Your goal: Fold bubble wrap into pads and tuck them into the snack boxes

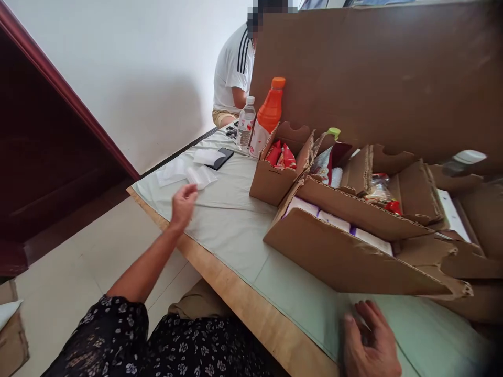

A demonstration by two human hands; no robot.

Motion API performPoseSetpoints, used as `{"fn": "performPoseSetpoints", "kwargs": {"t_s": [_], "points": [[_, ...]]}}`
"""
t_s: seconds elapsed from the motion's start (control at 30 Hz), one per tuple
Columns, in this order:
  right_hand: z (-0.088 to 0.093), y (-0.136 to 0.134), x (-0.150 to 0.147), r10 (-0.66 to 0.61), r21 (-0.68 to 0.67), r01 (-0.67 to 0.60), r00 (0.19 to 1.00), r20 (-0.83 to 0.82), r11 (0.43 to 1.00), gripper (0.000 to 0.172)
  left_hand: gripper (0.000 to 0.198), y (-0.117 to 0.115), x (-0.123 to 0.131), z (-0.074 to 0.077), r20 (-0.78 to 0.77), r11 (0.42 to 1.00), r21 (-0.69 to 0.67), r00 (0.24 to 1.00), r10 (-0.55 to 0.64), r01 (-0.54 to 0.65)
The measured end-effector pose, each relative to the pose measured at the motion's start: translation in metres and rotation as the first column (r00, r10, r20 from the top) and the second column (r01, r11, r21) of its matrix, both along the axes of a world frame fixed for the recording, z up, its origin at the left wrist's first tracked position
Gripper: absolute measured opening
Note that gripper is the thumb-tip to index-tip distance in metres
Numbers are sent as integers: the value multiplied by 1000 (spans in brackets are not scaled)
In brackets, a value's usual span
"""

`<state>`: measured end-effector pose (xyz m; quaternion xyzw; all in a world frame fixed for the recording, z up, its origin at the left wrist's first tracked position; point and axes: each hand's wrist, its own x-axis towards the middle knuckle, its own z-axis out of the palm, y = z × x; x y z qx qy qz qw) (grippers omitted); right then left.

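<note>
My left hand [184, 206] is over the left part of the table, its fingers curled together at the near edge of a clear plastic bag [201, 177]. Whether the fingertips pinch the bag is hidden. Another thin clear bag [172, 173] lies flat just left of it. Behind them a white packet [208, 156] partly covers a black phone [223, 158]. Low on the right, my right hand [371, 337] is slightly blurred above the cloth, fingers apart and holding nothing visible. It is in front of a long cardboard box [353, 267] containing white and purple packs [334, 221].
Cardboard compartments hold red packets [281, 155] and other wrapped goods. A water bottle [246, 123] and an orange-capped bottle [269, 115] stand beside them. A tall cardboard panel [373, 73] rises behind. Beyond the table sits a person in a white shirt [231, 63]. The table has a wooden edge [236, 293].
</note>
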<state>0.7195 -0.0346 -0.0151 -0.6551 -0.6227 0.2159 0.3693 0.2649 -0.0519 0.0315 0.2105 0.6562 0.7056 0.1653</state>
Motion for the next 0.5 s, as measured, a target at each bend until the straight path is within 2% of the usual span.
{"fn": "performPoseSetpoints", "kwargs": {"t_s": [0.03, 0.1, 0.2, 0.33, 0.5], "points": [[-5, -1, 1, 11, -4, -11, 1000, 25, 1000, 58, 25, -2, -26, 0, 51, 998, -15, 997, 64, -64], [-11, 1, 2, 30, -9, -30, 998, 63, 1000, 55, 26, 2, -70, 0, 161, 992, -45, 979, 124, -118], [-12, 6, 3, 53, -30, -50, 994, 101, 998, 53, 23, 22, -112, 0, 323, 989, -74, 935, 148, -132], [-12, 7, 3, 39, 2, -39, 994, 107, 999, 50, 16, 44, -140, 1, 439, 977, -56, 874, 207, -204], [-16, 7, 5, 29, 4, -29, 995, 93, 1000, 53, 14, 27, -149, 3, 468, 957, -19, 844, 263, -288]]}}
